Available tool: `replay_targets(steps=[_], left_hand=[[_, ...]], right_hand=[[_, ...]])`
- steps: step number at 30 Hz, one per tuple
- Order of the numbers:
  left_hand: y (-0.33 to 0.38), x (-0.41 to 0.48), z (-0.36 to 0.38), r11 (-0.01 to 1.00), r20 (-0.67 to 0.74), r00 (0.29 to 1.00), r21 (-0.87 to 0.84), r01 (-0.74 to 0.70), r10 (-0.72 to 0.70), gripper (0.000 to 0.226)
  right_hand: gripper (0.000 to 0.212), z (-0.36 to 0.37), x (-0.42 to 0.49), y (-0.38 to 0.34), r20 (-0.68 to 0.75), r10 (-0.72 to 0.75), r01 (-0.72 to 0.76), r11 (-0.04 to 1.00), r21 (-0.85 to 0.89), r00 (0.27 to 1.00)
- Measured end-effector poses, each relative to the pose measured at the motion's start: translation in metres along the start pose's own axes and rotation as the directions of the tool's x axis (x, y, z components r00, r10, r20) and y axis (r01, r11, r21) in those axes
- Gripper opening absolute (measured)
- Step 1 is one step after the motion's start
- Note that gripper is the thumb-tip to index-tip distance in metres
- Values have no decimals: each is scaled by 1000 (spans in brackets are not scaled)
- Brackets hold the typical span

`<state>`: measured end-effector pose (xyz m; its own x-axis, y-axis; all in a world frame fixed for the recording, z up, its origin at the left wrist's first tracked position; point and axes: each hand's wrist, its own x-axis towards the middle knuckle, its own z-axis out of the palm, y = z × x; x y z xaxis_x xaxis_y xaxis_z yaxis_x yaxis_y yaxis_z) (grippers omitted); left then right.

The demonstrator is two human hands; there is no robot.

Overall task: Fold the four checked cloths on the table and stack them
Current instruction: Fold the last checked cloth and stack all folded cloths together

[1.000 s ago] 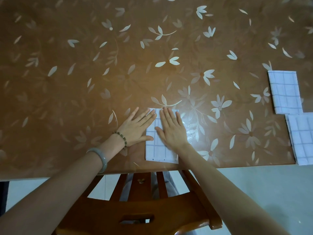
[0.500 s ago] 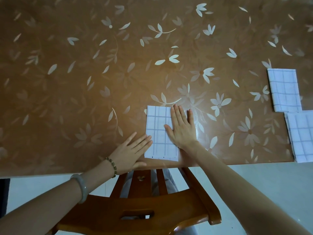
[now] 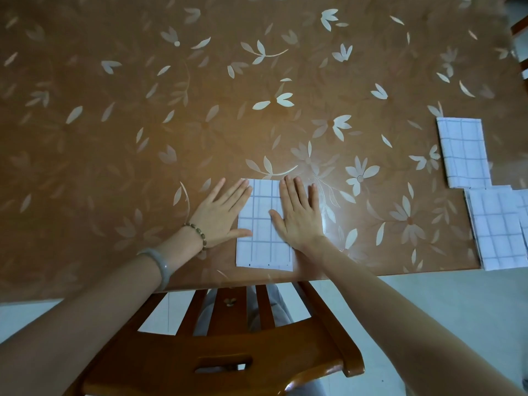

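Right hand (image 3: 298, 217) flat on the folded cloth (image 3: 260, 232), left hand (image 3: 220, 212) at its edge, fingers straight and gripping nothing — smooth outward evenly to sharpen creases.

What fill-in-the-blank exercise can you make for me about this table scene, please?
1. The left hand and the right hand touch one folded checked ___.
2. The bead bracelet and the bangle are on the ___ arm.
3. Another folded cloth lies far to the ___ of both hands.
Missing words: cloth; left; right.
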<state>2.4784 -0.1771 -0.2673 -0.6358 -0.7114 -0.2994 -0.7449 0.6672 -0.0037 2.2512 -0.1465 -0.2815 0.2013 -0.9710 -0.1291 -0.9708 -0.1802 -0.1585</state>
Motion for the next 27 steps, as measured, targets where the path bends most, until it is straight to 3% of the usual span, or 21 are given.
replay_targets(steps=[8, 17, 19, 22, 27], left_hand=[[31, -62, 22, 994, 74, 993, -71, -86, 91, 100], [25, -85, 15, 935, -6, 942, -116, -334, 336, 86], [15, -66, 7, 959, -4, 963, -99, -267, 268, 85], [4, -28, -5, 994, 0, 1000, -102, -23, 23, 84], [12, 0, -3, 968, 6, 979, -152, 202, -203, 85]], right_hand=[[71, -1, 0, 1, -1, 0, 0, 1000, -4, 1000], [74, -8, 0, -1, 61, 12, -13, 1000, 15, 998], [74, -8, 0, -2, 66, 15, -17, 1000, 17, 998], [74, -8, 0, -1, 68, 16, -18, 1000, 20, 998], [73, -8, 0, -2, 59, 12, -14, 999, 33, 998]])
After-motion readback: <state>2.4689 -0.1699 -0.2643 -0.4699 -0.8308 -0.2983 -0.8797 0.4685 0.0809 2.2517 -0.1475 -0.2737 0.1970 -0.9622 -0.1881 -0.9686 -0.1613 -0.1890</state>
